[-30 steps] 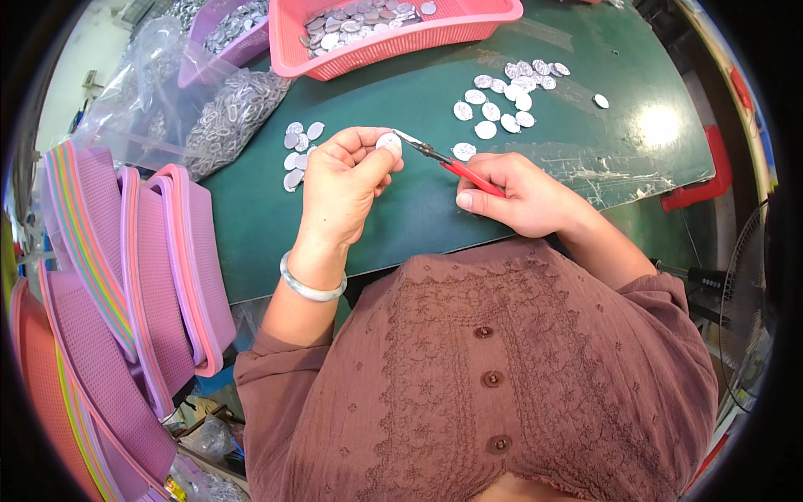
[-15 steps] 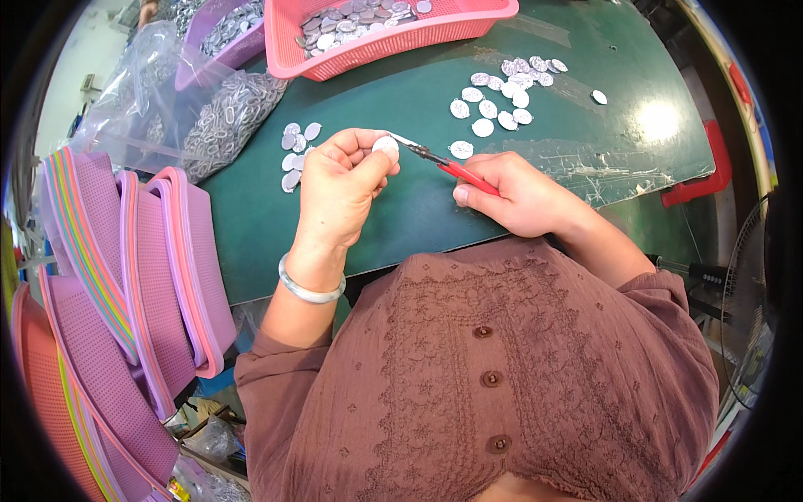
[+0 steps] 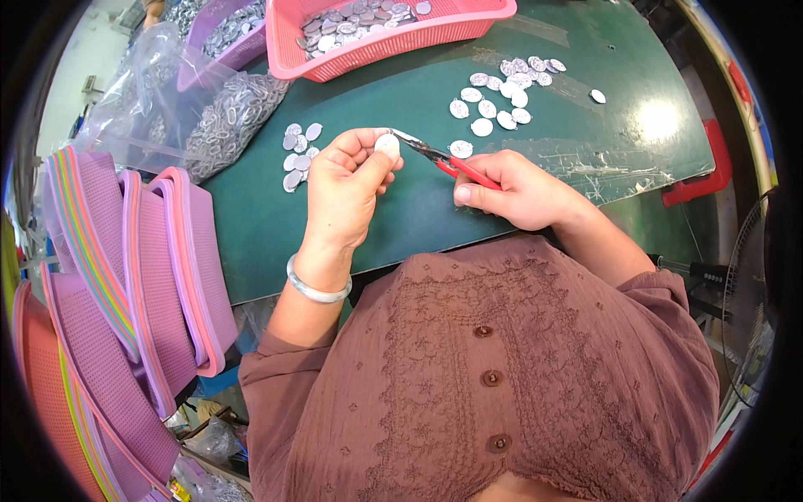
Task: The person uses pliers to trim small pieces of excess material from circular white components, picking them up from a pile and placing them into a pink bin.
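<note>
And here, pinched tight between the left hand's (image 3: 335,188) thumb and fingers (image 3: 360,140), a small silvery oval disc (image 3: 387,146)! The right hand (image 3: 519,197) is wrapped round red-handled pliers (image 3: 475,173), their slim tips right at the disc's upper edge; whether those tips grip, can't tell. It looks light, stiff, probably slick: best taken across its flat faces near the rim, edge left free. Just left of the left fingers, loose discs (image 3: 292,159) on the green surface (image 3: 418,230); beyond the right fingers, a bigger scatter (image 3: 506,92). Farther past the left fingers, a pink basket (image 3: 393,48) heaped with discs, a purple basket (image 3: 247,55) of small metal pieces, and a clear bag (image 3: 150,92) bulging with metal links (image 3: 230,117). Nearer, leftward: stacked baskets (image 3: 171,276), insides hidden.
</note>
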Demonstrator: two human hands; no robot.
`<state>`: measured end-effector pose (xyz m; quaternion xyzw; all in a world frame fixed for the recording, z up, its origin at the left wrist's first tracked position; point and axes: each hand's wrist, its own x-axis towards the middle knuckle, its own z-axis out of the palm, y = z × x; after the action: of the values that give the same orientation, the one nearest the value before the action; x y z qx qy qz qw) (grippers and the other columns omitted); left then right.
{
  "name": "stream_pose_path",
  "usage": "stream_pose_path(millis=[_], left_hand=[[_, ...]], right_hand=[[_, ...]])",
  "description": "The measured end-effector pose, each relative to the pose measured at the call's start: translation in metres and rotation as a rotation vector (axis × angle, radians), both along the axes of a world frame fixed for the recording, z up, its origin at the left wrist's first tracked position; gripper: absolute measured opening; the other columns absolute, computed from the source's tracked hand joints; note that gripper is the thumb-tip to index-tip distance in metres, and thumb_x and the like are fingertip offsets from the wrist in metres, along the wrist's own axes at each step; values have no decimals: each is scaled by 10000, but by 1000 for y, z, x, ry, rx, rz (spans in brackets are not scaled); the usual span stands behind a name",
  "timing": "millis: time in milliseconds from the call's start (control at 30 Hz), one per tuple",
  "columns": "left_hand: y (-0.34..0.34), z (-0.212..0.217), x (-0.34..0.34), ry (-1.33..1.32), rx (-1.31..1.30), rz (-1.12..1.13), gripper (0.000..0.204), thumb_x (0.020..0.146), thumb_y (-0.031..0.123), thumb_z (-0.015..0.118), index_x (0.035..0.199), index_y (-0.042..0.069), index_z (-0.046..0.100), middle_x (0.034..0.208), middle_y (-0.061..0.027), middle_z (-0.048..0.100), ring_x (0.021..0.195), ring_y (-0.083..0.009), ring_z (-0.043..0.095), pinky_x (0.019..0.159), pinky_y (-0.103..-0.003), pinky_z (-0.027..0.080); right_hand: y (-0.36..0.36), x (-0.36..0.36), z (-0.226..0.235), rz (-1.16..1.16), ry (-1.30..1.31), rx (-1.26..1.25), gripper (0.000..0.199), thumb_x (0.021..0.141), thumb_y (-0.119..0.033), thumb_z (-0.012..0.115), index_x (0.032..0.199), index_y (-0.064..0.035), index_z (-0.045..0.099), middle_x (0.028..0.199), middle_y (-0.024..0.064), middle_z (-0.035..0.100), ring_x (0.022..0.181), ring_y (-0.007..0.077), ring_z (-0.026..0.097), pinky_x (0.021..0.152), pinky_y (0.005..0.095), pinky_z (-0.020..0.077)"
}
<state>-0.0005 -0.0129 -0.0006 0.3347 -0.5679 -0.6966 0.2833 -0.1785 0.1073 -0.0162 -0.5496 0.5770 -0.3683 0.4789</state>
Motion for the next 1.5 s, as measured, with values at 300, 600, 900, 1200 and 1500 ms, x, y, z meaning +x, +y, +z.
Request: stream_pose_path(millis=[300, 600, 900, 1200, 1500], left_hand=[[1, -1, -1, 33, 63, 23, 178, 853, 91, 527, 1006, 11, 572, 809, -51, 621, 628, -67, 528, 558, -182, 423], [0, -1, 2, 92, 89, 7, 189, 876, 75, 462, 1020, 14, 569, 849, -71, 628, 647, -76, 540, 568, -193, 435], [-10, -15, 7, 338, 395, -75, 219, 867, 76, 409, 998, 0, 567, 913, -130, 608, 710, -155, 562, 614, -264, 465], [-17, -17, 11, 506, 568, -202, 434, 894, 318, 345, 1022, -43, 550, 1028, -181, 582, 908, -255, 570, 755, -367, 474], [-15, -6, 8, 288, 339, -46, 374, 910, 286, 367, 1009, -20, 559, 877, -110, 598, 759, -184, 563, 667, -301, 465]], right_hand=[[5, -2, 5, -92, -264, 143, 274, 834, -307, 587, 780, -40, 566, 652, -24, 504, 566, 64, 451, 507, 218, 391], [6, -3, 5, -98, -268, 157, 272, 829, -304, 591, 771, -39, 566, 624, -20, 489, 548, 65, 445, 499, 218, 384], [5, -2, 5, -99, -269, 154, 269, 822, -300, 601, 773, -37, 570, 632, -20, 494, 556, 68, 452, 504, 219, 391], [6, -2, 7, -106, -268, 162, 272, 819, -302, 606, 782, -34, 575, 642, -19, 505, 565, 68, 460, 509, 219, 397], [5, -2, 7, -101, -252, 161, 269, 821, -302, 602, 783, -36, 577, 626, -22, 490, 566, 64, 454, 507, 217, 393]])
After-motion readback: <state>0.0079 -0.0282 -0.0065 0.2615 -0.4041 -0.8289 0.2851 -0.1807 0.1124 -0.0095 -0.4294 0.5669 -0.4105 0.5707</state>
